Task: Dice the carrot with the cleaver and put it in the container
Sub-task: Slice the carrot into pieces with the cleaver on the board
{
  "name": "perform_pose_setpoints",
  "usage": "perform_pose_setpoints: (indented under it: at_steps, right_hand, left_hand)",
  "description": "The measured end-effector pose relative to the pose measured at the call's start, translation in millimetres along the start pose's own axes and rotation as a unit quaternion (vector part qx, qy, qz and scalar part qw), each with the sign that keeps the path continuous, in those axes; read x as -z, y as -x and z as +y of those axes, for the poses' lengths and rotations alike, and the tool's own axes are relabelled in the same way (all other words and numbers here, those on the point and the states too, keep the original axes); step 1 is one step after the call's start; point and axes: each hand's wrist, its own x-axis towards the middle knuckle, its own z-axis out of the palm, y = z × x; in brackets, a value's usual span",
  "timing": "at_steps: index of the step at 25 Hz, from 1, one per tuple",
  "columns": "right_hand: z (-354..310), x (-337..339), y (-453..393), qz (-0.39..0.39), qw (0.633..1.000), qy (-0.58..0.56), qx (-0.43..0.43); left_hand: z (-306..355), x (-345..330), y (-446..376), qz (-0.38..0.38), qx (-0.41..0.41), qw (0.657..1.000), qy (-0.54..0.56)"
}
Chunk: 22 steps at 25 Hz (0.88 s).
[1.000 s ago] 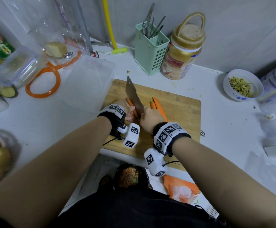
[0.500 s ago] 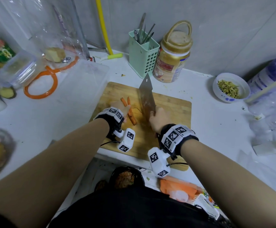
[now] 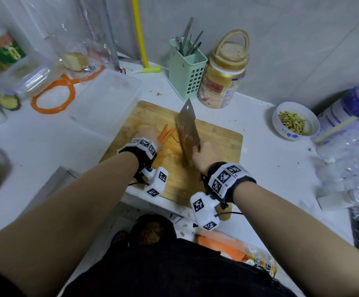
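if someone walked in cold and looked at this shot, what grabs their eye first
The cleaver, gripped in the right hand, stands over the middle of the wooden board. Just left of the blade lie thin carrot sticks, with the left hand beside them. Behind the board, a green utensil holder and a gold-lidded jar stand against the wall.

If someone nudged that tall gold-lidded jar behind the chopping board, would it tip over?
Probably not easily: the tall gold-lidded plastic jar looks broad-based and seems full, so likely heavy. It would probably slide on the smooth white counter rather than topple. Its arched handle suggests it's meant for lifting.
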Motion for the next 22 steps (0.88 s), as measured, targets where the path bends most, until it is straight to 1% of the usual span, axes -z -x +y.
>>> perform_pose_setpoints:
  at_steps: [4,7,9,14,17,20,22]
  right_hand:
    - [1,2,1,0.01,1.0,0.0,0.014]
    - [5,5,0,0.027,0.999,-0.018,0.009]
    - [8,8,-1,0.034,0.999,-0.028,0.001]
    - [10,13,-1,0.023,0.999,-0.036,0.004]
    - [1,8,1,-0.006,0.998,-0.063,-0.008]
    - [-10,-7,0,-0.03,0.997,-0.076,-0.005]
    - [-15,-21,-4,-0.033,0.996,-0.086,0.006]
  left_hand:
    - [7,2,9,-0.041,-0.009,0.999,0.003]
    - [21,-3,17,-0.061,-0.022,0.998,-0.003]
    - [25,-7,20,-0.051,-0.022,0.998,0.012]
    - [7,-2,20,-0.015,0.029,0.995,0.096]
    - [-10,9,21,0.013,0.046,0.992,0.115]
    - [-28,18,20,0.026,0.049,0.986,0.157]
    - [-35,23,20,0.034,0.052,0.989,0.138]
